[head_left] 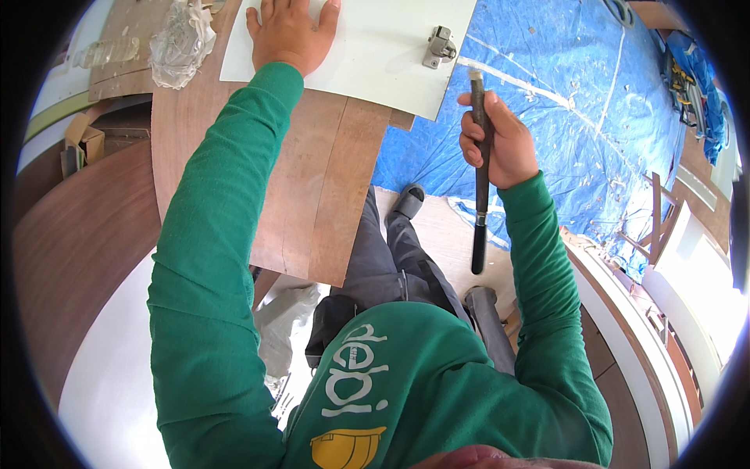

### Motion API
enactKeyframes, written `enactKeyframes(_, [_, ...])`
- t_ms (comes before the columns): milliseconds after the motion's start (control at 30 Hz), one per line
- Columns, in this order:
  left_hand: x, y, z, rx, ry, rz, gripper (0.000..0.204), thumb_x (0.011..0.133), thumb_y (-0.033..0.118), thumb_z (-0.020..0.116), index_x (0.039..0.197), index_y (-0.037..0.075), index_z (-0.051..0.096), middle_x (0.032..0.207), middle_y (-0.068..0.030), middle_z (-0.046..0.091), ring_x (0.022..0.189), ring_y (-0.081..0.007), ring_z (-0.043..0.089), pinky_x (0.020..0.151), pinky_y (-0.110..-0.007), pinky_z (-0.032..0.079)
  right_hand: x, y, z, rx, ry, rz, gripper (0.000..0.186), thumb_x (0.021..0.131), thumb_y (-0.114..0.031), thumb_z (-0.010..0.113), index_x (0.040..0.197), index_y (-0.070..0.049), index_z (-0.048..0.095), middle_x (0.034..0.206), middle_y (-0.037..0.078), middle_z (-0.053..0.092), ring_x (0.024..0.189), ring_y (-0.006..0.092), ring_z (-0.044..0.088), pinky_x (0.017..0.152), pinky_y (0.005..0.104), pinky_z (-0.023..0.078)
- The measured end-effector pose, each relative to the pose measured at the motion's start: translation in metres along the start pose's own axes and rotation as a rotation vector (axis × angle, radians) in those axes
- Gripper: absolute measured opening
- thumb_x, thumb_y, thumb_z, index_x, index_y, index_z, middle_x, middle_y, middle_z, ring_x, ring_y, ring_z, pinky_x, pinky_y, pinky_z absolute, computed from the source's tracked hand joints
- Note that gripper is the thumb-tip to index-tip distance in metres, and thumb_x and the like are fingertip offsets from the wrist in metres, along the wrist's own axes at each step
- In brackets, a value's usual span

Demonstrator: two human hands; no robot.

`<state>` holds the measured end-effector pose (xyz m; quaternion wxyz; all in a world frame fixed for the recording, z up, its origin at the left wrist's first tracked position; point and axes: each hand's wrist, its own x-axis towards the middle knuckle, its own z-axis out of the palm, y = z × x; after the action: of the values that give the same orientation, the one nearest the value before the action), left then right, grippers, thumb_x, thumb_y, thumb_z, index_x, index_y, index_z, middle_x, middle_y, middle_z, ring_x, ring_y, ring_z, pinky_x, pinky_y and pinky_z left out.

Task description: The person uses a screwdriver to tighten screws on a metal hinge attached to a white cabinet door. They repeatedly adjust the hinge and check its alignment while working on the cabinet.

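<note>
Two bare hands are working apart. The left hand [292, 36] is lying palm down with its fingers spread, resting on a white panel [363, 55] near the top of the view; some of its fingertips are running out of the picture. The right hand [506, 147] is closing around a tool [482, 176], fingers curling about it and thumb lying along its side. The tool is long, slim and straight. Its dark, dull shaft is ending at the top in a small pale tip, while lower down a silver band is meeting a glossy black, rounded end. It is hanging in the air just right of the panel, its tip pointing away from the person. A silver metal hinge [440, 48] is sitting near the panel's right edge, close to that tip. The panel is lying over a brown wooden board [293, 187]. Beyond, a blue tarp [558, 70] is covering floor at the right, and a crumpled plastic bag [183, 41] is lying left of the panel.
</note>
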<state>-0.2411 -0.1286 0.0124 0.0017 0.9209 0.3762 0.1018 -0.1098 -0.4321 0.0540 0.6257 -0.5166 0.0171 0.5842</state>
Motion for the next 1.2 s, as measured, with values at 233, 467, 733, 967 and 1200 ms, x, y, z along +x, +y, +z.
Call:
enactKeyframes(233, [0.000,-0.001,-0.001,0.010,-0.036,-0.013,0.070,0.105,0.050,0.045,0.156,0.002,0.038,0.166,-0.0207,0.030,0.155,-0.0345,0.025,0.127,-0.053,0.015,0.008,0.010,-0.004,-0.302,0.247,-0.054,0.060,0.107,-0.061,0.043,0.077,-0.009,0.049,0.056,-0.002,0.037,0.042,0.0107,0.035,0.038,0.0255,0.027])
enactKeyframes(467, [0.000,0.000,-0.002,0.027,-0.056,-0.013,0.071,0.106,0.050,0.044,0.157,0.001,0.036,0.166,-0.0203,0.029,0.155,-0.0343,0.024,0.128,-0.052,0.014,0.005,0.018,-0.011,-0.356,0.290,-0.047,0.055,0.106,-0.054,0.050,0.082,-0.005,0.056,0.056,0.004,0.052,0.047,0.0184,0.062,0.040,0.0286,0.045])
enactKeyframes(733, [0.001,0.002,-0.006,0.008,-0.093,-0.037,0.071,0.106,0.049,0.045,0.157,0.001,0.036,0.166,-0.0206,0.029,0.155,-0.0349,0.024,0.128,-0.052,0.014,0.004,0.024,-0.022,-0.415,0.284,0.009,0.027,0.103,-0.027,0.064,0.089,-0.005,0.058,0.057,0.003,0.052,0.045,0.0161,0.058,0.041,0.0276,0.043])
enactKeyframes(967, [0.001,0.001,-0.005,0.027,-0.108,-0.037,0.072,0.106,0.050,0.042,0.158,0.002,0.034,0.168,-0.0193,0.027,0.156,-0.0339,0.022,0.128,-0.052,0.012,0.006,0.025,-0.021,-0.297,0.287,-0.002,0.043,0.108,-0.044,0.049,0.083,-0.009,0.051,0.052,0.001,0.039,0.040,0.0169,0.047,0.039,0.0305,0.040])
enactKeyframes(1200, [0.001,-0.001,-0.001,0.042,-0.101,-0.030,0.072,0.106,0.051,0.041,0.158,0.002,0.034,0.168,-0.0190,0.027,0.156,-0.0338,0.022,0.128,-0.052,0.013,0.003,0.023,-0.023,0.010,0.130,0.125,0.059,0.107,-0.061,0.038,0.082,-0.009,0.049,0.049,0.003,0.034,0.038,0.0181,0.042,0.038,0.0314,0.036])
